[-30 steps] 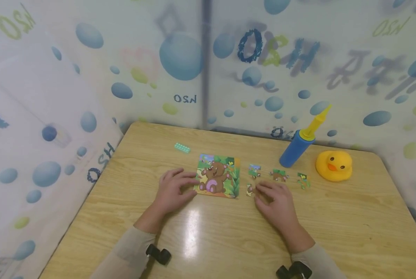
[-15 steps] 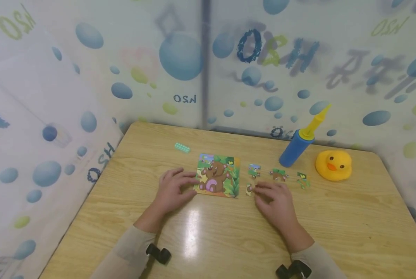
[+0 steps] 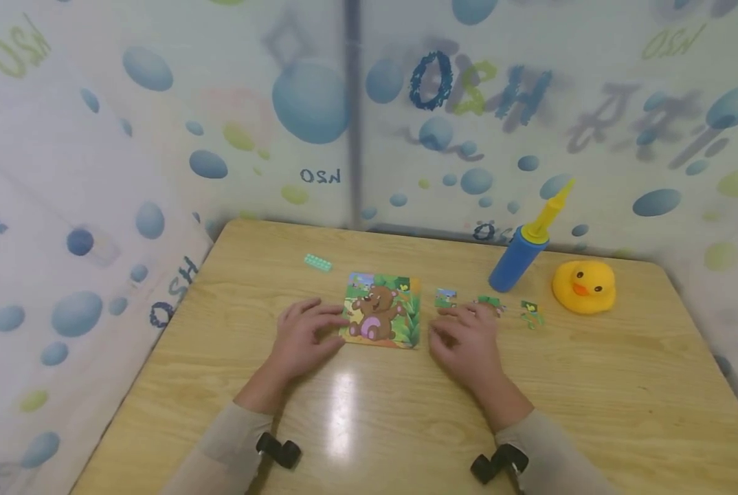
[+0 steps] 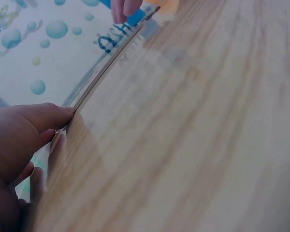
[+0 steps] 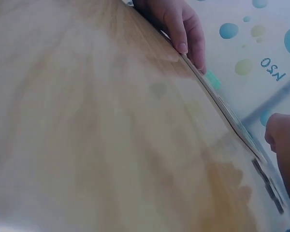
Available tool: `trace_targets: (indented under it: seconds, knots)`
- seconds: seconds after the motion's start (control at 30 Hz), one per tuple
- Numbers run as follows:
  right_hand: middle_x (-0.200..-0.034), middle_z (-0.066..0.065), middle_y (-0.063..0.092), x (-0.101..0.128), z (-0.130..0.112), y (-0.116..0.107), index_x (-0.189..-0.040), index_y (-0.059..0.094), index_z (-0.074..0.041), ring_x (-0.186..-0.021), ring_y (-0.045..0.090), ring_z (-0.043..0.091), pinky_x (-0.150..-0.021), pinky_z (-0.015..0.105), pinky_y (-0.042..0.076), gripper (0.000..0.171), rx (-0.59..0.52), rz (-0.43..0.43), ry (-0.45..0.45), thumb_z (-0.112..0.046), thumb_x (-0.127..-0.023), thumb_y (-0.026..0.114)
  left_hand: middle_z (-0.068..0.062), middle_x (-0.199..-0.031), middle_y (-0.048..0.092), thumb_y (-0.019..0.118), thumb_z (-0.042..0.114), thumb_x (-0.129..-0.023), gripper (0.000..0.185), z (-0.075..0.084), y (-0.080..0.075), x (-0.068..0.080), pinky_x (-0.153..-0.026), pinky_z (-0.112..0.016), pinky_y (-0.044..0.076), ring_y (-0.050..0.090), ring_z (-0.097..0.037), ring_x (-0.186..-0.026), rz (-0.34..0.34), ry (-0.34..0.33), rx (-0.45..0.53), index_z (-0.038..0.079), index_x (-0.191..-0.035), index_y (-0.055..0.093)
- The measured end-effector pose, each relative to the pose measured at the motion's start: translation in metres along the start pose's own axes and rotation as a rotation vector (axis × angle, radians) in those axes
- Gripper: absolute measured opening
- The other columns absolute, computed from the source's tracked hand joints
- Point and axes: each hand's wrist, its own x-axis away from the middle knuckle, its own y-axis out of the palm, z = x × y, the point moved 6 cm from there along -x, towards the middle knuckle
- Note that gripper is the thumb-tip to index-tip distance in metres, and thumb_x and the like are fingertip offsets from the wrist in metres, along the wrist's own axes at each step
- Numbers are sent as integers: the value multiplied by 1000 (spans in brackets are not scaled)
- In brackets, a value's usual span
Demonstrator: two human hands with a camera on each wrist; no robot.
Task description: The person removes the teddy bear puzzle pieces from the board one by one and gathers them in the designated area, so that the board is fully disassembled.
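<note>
Steadying the bear puzzle (image 3: pixel 381 311) at centre frame, the left hand (image 3: pixel 304 337) lies flat; the right hand (image 3: pixel 464 342) hovers, fingers loosely curled, grip unclear, over loose pieces (image 3: pixel 446 298).

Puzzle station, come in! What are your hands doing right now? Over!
Left hand flat, steadying bear puzzle board. Right hand on table beside board, grip unclear. Three loose pieces beyond it. Nothing blocking. Over.
</note>
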Motion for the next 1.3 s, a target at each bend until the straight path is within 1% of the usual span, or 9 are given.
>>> trace_targets:
  seconds: [0.2, 0.47, 0.57, 0.7, 0.8, 0.93, 1.1, 1.23, 1.3]
  knots:
    - [-101, 7, 78, -16, -12, 30, -94, 85, -12, -103, 63, 37, -96, 57, 46, 15, 49, -87, 8, -21, -84, 78, 5, -145, 67, 87, 25, -87, 32, 2, -3, 0, -119, -69, 13, 41, -39, -148, 25, 19, 7, 28, -118, 80]
    - [-98, 0, 78, -34, -29, 64, -96, 85, -17, -97, 61, 24, -93, 45, 49, 17, 66, -235, 13, -32, -91, 79, 4, -145, 67, 87, 26, -87, 32, 3, -1, -1, -118, -69, 15, 41, -40, -147, 28, 33, 7, 27, -119, 80]
    - [-97, -2, 76, -38, -33, 74, -97, 83, -19, -94, 58, 22, -87, 43, 48, 16, 99, -243, 24, -34, -93, 79, 4, -145, 67, 87, 26, -87, 33, 3, -1, 0, -118, -69, 15, 41, -40, -147, 27, 28, 2, 27, -118, 80]
    - [-89, -2, 73, -45, -38, 83, -97, 82, -18, -84, 56, 22, -77, 40, 46, 16, 115, -193, 35, -33, -92, 80, 4, -145, 67, 88, 26, -86, 33, 3, -1, 0, -118, -68, 16, 42, -40, -147, 28, 31, 1, 27, -118, 80]
    - [-84, -3, 69, -49, -38, 89, -97, 81, -18, -80, 54, 21, -73, 40, 44, 21, 115, -183, 89, -38, -92, 81, 4, -146, 67, 87, 26, -87, 33, 3, -1, 0, -118, -67, 16, 41, -40, -147, 26, 33, 4, 28, -119, 80]
    - [-86, -7, 70, -49, -33, 96, -97, 79, -22, -81, 52, 18, -74, 39, 41, 27, 135, -250, 199, -49, -94, 79, 5, -146, 66, 87, 27, -87, 32, 3, -2, 1, -119, -67, 15, 41, -39, -148, 21, 27, 9, 28, -119, 80]
    - [-83, -8, 63, -47, -29, 101, -106, 77, -22, -82, 52, 19, -77, 40, 41, 37, 168, -341, 281, -57, -97, 72, 6, -146, 66, 86, 28, -89, 31, 3, -2, 1, -119, -67, 15, 40, -37, -149, 7, 10, 7, 28, -119, 80]
    - [-89, -8, 61, -45, -26, 104, -117, 75, -23, -91, 53, 21, -85, 43, 41, 43, 176, -416, 352, -61, -98, 67, 7, -147, 65, 87, 29, -88, 31, 2, -2, 1, -120, -67, 15, 40, -37, -149, 5, 6, 6, 28, -119, 80]
    - [-97, -7, 64, -45, -25, 105, -126, 73, -25, -97, 55, 22, -90, 46, 40, 48, 164, -444, 390, -63, -98, 66, 7, -147, 65, 87, 28, -88, 31, 2, -1, 1, -120, -67, 14, 40, -37, -149, 4, 5, 5, 28, -118, 80]
